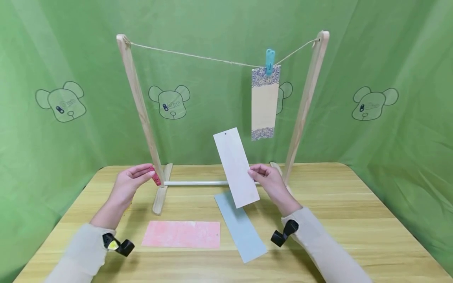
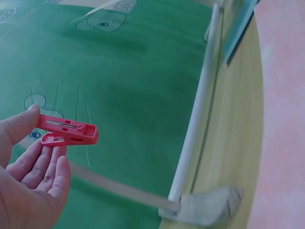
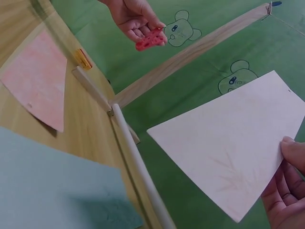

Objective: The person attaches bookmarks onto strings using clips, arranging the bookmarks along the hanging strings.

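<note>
My left hand (image 1: 129, 181) pinches a red clothespin (image 2: 69, 131) between thumb and fingers, beside the rack's left post. In the right hand (image 1: 270, 182) is a pale, nearly white paper card (image 1: 235, 169), gripped by its right edge and tilted, with a small hole near its top. A faint leaf-like print shows on it in the right wrist view. Behind it a string (image 1: 198, 57) sags between the posts. From its right part hangs a cream card (image 1: 264, 106) with blue patterned ends, clipped by a blue clothespin (image 1: 270, 61).
A pink card (image 1: 182, 234) and a light blue card (image 1: 244, 232) lie on the wooden table (image 1: 336, 236). The rack has a left post (image 1: 139, 102), a right post (image 1: 308, 102) and a white crossbar (image 1: 198, 183). A yellow-orange item (image 3: 83, 58) lies by the left foot.
</note>
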{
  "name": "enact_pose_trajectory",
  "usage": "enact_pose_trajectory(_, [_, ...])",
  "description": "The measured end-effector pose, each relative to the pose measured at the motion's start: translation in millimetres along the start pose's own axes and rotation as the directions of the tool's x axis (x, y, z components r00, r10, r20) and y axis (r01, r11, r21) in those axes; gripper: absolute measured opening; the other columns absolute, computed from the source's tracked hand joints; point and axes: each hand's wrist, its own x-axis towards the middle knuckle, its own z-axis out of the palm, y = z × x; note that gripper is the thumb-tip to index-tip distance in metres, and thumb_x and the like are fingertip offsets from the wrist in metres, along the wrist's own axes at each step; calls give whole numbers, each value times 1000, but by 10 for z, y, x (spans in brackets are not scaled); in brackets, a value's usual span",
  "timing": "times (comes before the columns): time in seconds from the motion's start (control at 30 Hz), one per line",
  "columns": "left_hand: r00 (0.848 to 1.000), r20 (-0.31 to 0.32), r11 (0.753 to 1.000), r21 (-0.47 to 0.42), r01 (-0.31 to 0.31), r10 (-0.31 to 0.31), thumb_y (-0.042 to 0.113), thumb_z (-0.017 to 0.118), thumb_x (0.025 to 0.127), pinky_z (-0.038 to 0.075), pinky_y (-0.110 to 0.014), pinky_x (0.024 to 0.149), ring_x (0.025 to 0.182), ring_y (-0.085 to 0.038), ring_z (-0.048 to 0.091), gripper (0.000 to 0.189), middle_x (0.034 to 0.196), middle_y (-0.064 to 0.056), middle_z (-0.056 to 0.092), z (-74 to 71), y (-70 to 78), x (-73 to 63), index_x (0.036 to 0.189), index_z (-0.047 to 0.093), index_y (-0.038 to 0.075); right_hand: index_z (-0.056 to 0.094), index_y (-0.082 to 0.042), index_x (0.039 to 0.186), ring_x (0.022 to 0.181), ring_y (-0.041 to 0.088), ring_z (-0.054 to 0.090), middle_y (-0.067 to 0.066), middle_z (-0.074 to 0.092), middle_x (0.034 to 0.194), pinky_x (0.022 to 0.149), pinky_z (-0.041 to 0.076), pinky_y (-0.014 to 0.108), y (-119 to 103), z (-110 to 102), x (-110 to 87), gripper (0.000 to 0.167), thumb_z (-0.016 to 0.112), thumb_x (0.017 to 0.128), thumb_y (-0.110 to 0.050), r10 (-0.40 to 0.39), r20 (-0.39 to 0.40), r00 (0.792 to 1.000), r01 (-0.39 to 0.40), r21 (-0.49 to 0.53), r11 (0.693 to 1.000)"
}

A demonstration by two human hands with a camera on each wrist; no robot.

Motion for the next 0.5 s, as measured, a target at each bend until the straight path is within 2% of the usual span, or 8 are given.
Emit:
enact_pose_trajectory(0.13, [1000,16,999,-40,-5,5,9,70,85,48,-13,86,89,0,64,24,90,15,69,142,38,59,108,66,11,61,5,104,76,9,56,-4,62,82,72,53,26,-62,50,42,24,64,90,-14,-3,-23,1000,4,5,1000])
enact_pose_trajectory(0.23, [999,33,999,-41,-9,10,8,69,85,48,-14,88,90,-1,64,32,91,15,69,256,95,109,117,62,4,61,6,105,74,9,55,-4,62,81,69,52,23,-117,99,81,25,65,89,-14,-14,-51,999,14,3,1000])
enact_pose_trajectory(0.37, [998,53,1000,-17,-21,22,8,67,87,47,-15,90,91,-1,63,42,91,16,68,389,215,175,125,53,-5,61,8,104,72,9,54,-5,62,78,65,49,18,-192,164,150,25,66,89,-12,-58,-86,995,57,-10,998])
enact_pose_trajectory(0.5, [997,73,999,-20,-38,39,9,66,88,49,-17,87,88,-2,63,39,90,15,68,507,346,250,123,55,-2,62,8,103,70,9,52,-5,61,76,62,46,16,-260,181,202,24,66,88,-11,-117,-129,985,115,-24,993])
